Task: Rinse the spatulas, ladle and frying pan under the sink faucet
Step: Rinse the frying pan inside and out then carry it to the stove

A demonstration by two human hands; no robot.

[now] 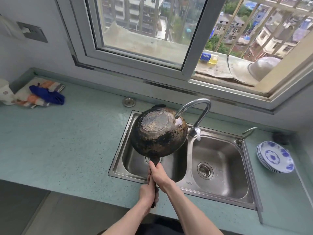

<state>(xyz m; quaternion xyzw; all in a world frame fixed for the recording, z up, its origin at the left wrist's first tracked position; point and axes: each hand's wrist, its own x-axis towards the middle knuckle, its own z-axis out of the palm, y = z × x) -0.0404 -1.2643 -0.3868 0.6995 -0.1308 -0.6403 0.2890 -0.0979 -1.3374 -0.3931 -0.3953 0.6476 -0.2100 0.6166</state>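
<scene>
The frying pan is turned upside down over the left basin of the steel sink, its scorched underside facing me. Both hands grip its dark handle. My right hand holds the handle close to the pan, and my left hand holds it lower, near the end. The curved faucet has its spout right over the pan's far right edge. I cannot tell whether water is running. No spatulas or ladle are in view.
A stack of blue-and-white plates sits on the counter right of the sink. Cloths lie at the far left of the counter. A bottle and a metal bowl rest on the window ledge.
</scene>
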